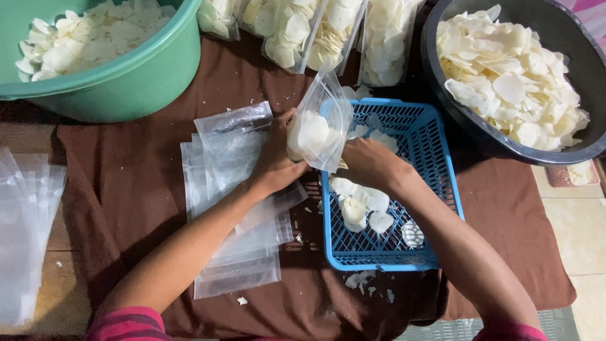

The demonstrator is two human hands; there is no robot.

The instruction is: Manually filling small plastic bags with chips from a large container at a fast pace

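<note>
My left hand (276,161) grips the side of a clear plastic bag (320,120) partly filled with white chips. The bag stands upright at the left rim of a blue plastic basket (442,170). My right hand (369,163) is at the bag's right side over the basket, fingers closed around chips or the bag's edge; I cannot tell which. Several loose white chips (363,205) lie in the basket.
A stack of empty clear bags (230,196) lies on the brown cloth (126,189) under my left arm. A green tub (126,76) of chips is at back left, a black basin (571,38) of chips at back right. Filled bags (303,31) line the back; more empty bags (25,215) at far left.
</note>
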